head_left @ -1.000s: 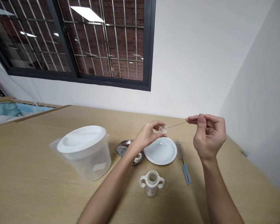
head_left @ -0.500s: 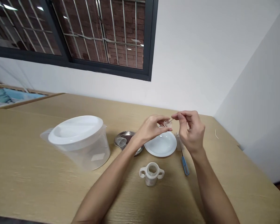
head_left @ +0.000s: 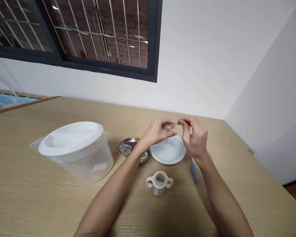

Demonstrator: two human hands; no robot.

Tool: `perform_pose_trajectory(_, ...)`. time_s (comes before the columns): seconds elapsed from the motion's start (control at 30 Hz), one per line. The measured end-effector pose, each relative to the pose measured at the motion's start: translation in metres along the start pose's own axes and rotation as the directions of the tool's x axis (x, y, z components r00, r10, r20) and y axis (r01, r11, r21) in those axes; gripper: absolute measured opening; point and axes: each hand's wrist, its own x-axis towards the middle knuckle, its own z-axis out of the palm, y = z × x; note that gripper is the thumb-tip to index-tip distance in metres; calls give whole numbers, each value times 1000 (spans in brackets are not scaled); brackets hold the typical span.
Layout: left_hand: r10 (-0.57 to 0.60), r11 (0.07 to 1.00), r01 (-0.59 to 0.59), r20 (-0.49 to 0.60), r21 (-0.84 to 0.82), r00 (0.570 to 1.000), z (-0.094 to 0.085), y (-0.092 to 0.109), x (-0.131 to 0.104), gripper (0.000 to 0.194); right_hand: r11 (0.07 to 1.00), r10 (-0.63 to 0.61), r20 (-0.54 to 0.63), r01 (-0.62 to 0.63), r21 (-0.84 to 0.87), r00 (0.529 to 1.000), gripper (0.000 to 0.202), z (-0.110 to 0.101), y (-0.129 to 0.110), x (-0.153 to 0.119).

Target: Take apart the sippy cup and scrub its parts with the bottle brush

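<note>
Above the white bowl point(head_left: 168, 151), my left hand point(head_left: 158, 132) pinches a small clear piece point(head_left: 172, 128), which looks like a bottle nipple, between thumb and fingers. My right hand point(head_left: 192, 135) is closed on a thin metal-looking rod point(head_left: 176, 124) whose tip reaches into that clear piece; its far end is hidden by my fingers. Nearer to me, a baby bottle point(head_left: 159, 184) with two white handles stands upright without a lid. A blue-handled brush point(head_left: 194, 172) lies beside my right wrist, its head partly covered by the hand.
Left of the bowl, a round metal tray point(head_left: 120, 152) holds a clear cup point(head_left: 125, 149) and a white ring point(head_left: 144, 157), partly behind my left forearm. A large lidded plastic pitcher point(head_left: 98, 164) stands farther left. A thin pale strip point(head_left: 227, 138) lies at the right.
The view has shifted slightly, so most things appear a little farther left. Both hands keep hold of the clear piece and the rod, the rod's tip still at the piece.
</note>
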Motion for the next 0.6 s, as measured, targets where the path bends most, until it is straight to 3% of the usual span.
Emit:
perform_pose_trajectory(0.2, -7, 993, 3, 28, 119, 1000, -1, -17, 3, 36, 999, 39, -154, -34, 40, 987, 10, -18, -12, 8)
perform_pose_trajectory(0.33, -36, 980, 28, 36, 197, 999, -2, -27, 4, 32, 993, 100, -360, -72, 91, 928, 5, -40, -20, 15)
perform_pose_trajectory(0.43, -14, 984, 12, 10, 179, 1000, -4, -22, 4, 34, 984, 141, -358, -91, 153, 923, 3, -46, -20, 17)
perform_pose_trajectory(0.6, -12, 988, 9, 17, 156, 1000, -10, -5, -1, 36, 977, 146, -315, -87, 194, 938, 4, -37, -18, 15)
